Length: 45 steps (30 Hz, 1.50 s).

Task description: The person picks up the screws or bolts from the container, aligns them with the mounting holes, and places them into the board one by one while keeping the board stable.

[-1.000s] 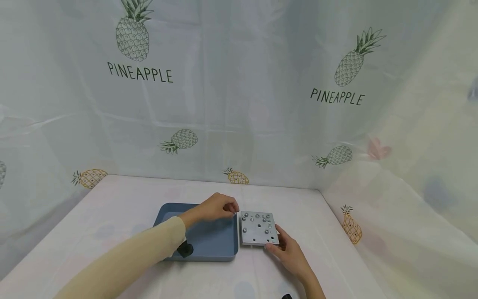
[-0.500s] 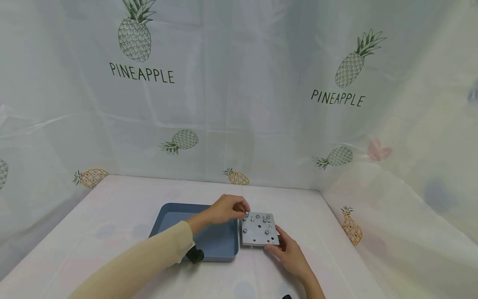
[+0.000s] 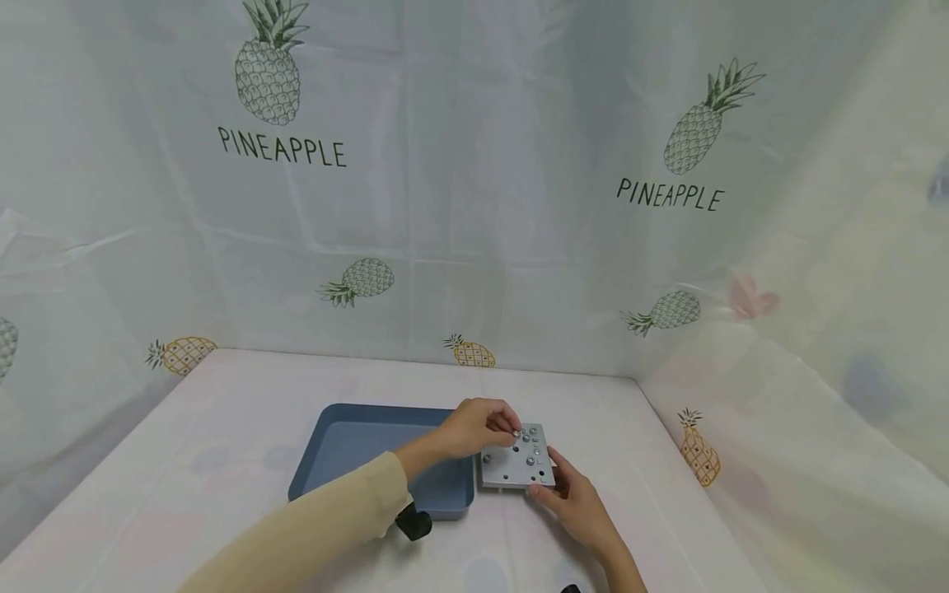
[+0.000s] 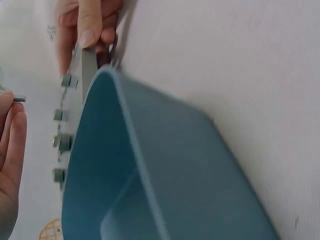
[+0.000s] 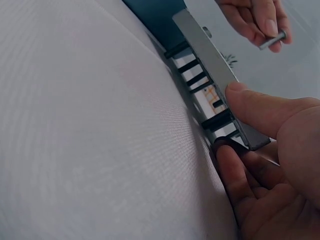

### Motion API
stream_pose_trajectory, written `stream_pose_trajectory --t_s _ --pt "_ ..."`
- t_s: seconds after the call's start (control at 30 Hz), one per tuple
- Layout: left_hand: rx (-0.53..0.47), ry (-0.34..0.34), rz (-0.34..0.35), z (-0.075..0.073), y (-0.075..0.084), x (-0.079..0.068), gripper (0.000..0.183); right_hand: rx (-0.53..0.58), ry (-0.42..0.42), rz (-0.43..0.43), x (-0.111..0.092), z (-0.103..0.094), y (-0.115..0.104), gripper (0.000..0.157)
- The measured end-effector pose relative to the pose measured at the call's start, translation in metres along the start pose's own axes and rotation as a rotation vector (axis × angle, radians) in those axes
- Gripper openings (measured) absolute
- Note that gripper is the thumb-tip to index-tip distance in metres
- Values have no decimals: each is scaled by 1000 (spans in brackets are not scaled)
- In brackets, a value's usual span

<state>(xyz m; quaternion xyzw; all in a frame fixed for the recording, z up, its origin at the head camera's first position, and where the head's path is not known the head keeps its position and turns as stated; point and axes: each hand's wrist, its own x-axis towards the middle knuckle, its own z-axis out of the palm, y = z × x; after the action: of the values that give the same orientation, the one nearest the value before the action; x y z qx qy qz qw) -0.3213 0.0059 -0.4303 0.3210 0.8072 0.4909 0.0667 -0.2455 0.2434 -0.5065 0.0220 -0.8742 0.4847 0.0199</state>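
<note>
Over the silver metal plate (image 3: 511, 471), my left hand (image 3: 471, 430) pinches a small screw (image 5: 271, 41) between thumb and fingertips. The screw is tilted and apart from the plate, its round head toward the fingers' far side in the right wrist view. Several screws stand in the plate, and dark shanks (image 5: 217, 120) jut from its underside. My right hand (image 3: 578, 498) grips the plate at its near right corner, thumb on the edge and fingers underneath. In the head view, the left hand covers the plate's far left part.
A blue-grey tray (image 3: 348, 461) stands just left of the plate, below my left forearm. Its raised wall (image 4: 170, 135) fills much of the left wrist view. A white sheet printed with pineapples (image 3: 504, 206) hangs behind the table (image 3: 245, 412).
My left hand has moved right, from the tray's right edge to over the plate, carrying the screw. The right hand and the plate have stayed in place.
</note>
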Motion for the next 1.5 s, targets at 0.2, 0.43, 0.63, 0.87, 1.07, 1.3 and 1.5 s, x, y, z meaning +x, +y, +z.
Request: stream_pose_trajectory --t_s 0.2,0.43,0.63,0.87,1.07,1.3,1.5 --pt "6 -12 -6 16 -1 5 14 3 -12 -14 -1 -2 0 88" --pt "-26 -19 6 31 0 8 15 18 -34 -51 0 -5 2 88" --pt "-26 -22 25 42 -2 9 15 25 -48 -55 0 -6 5 89" --pt "9 -23 10 51 -8 13 14 -4 -41 -81 -3 -6 4 88" --pt "19 -32 35 53 -9 14 14 5 -46 -76 -4 -7 2 88" --pt "6 -44 38 53 -6 12 13 10 -63 -71 -5 -7 2 88" --pt "-9 -36 13 55 -8 15 12 25 -46 -51 -5 -6 2 86"
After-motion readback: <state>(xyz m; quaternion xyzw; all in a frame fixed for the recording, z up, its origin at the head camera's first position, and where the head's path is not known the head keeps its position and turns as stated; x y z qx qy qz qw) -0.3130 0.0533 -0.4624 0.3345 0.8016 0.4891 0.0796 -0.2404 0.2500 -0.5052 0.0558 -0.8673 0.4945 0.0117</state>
